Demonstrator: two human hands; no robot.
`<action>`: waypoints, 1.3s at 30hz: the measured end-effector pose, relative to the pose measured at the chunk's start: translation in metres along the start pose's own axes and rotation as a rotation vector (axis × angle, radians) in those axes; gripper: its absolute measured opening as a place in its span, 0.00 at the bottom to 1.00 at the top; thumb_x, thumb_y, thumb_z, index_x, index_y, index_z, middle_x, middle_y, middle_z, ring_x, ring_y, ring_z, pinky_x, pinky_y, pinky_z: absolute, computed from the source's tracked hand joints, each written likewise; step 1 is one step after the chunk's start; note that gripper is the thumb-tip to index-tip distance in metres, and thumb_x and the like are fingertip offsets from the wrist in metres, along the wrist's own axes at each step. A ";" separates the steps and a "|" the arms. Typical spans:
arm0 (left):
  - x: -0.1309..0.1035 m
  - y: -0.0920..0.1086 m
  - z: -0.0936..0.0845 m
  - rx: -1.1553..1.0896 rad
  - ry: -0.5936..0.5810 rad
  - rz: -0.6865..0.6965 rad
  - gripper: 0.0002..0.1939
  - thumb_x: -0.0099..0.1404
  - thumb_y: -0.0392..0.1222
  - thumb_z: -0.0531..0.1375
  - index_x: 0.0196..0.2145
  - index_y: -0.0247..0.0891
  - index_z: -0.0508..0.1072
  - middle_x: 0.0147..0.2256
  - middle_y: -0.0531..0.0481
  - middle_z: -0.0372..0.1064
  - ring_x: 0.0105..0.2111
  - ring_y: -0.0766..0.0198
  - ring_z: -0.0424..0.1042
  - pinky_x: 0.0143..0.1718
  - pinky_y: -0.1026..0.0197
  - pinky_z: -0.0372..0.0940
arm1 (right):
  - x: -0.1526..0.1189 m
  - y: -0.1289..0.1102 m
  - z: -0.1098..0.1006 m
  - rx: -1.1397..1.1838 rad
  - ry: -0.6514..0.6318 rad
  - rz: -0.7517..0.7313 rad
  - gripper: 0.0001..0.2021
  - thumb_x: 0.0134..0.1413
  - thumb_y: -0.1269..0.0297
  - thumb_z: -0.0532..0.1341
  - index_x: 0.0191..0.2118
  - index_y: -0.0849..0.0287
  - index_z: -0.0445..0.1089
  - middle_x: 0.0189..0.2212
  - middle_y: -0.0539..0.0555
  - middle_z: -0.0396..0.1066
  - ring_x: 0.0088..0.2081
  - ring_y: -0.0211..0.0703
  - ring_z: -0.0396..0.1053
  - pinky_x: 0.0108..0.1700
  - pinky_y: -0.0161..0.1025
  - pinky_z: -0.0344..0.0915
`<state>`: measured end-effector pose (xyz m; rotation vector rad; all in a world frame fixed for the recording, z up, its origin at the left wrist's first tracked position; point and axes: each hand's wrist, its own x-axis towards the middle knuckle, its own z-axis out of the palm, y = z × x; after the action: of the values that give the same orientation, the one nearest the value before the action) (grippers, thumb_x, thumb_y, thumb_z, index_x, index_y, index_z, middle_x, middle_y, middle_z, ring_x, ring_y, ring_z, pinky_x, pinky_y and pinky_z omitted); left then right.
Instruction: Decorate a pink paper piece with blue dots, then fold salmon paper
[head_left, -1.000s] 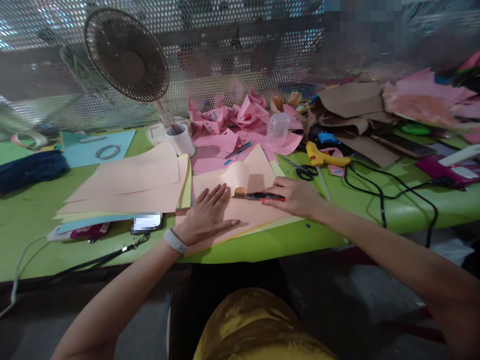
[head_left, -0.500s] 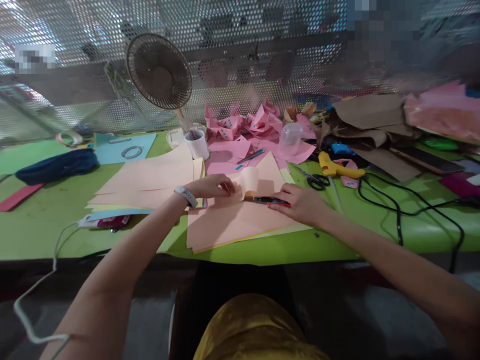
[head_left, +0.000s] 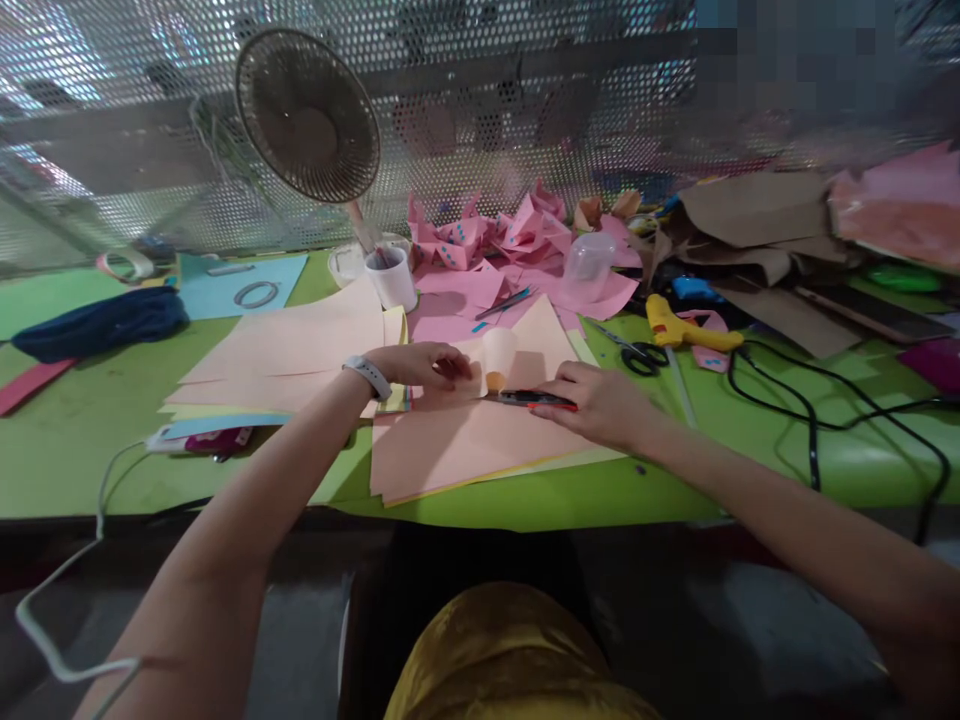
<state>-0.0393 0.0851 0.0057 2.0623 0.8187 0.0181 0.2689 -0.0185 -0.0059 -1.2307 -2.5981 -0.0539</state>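
Observation:
A curled piece of peach paper stands on a stack of peach sheets in front of me. My left hand, with a pale band on its wrist, has its fingers bent and closed on the left edge of that curled piece; the fingertips are partly hidden. From the right, my right hand grips the end of a slim black-and-red tool, apparently a stapler. The tool lies low over the stack, its far end pointing left at the foot of the curl.
Left lies another paper pile, with a white cup and a fan behind. Folded pink paper and a clear plastic cup sit at the back. Scissors and a yellow glue gun with its black cord are right.
The view has shifted slightly. My left fingers have moved a little against the curled paper, and the stapler sits slightly nearer the foot of the curl. Both holds stay the same.

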 end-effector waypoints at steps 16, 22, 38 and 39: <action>0.003 -0.001 -0.005 -0.054 -0.009 -0.008 0.19 0.54 0.39 0.63 0.45 0.39 0.75 0.47 0.45 0.76 0.45 0.60 0.74 0.47 0.59 0.66 | 0.009 -0.013 -0.004 0.045 -0.062 0.012 0.16 0.64 0.55 0.58 0.50 0.56 0.76 0.40 0.59 0.75 0.41 0.48 0.72 0.38 0.41 0.65; 0.006 -0.004 -0.006 -0.100 -0.028 -0.021 0.18 0.51 0.39 0.65 0.42 0.38 0.74 0.45 0.45 0.76 0.43 0.60 0.74 0.47 0.58 0.66 | 0.012 -0.018 -0.006 0.022 -0.066 0.027 0.17 0.64 0.55 0.59 0.52 0.56 0.76 0.43 0.60 0.75 0.43 0.49 0.72 0.39 0.41 0.66; 0.007 0.001 -0.007 -0.042 -0.052 -0.017 0.15 0.53 0.40 0.62 0.41 0.38 0.74 0.41 0.46 0.77 0.41 0.61 0.74 0.45 0.59 0.67 | 0.022 -0.024 0.000 0.084 -0.061 -0.011 0.19 0.64 0.54 0.58 0.55 0.56 0.73 0.46 0.59 0.74 0.44 0.49 0.72 0.41 0.40 0.66; 0.006 0.002 -0.008 -0.032 -0.049 -0.020 0.15 0.53 0.40 0.62 0.41 0.39 0.74 0.41 0.46 0.77 0.41 0.60 0.74 0.44 0.59 0.67 | 0.024 -0.025 0.001 0.094 -0.066 -0.021 0.19 0.65 0.54 0.58 0.56 0.56 0.73 0.46 0.60 0.74 0.45 0.49 0.72 0.42 0.40 0.66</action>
<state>-0.0355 0.0931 0.0104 2.0166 0.8045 -0.0300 0.2357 -0.0162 0.0014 -1.1914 -2.6370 0.1059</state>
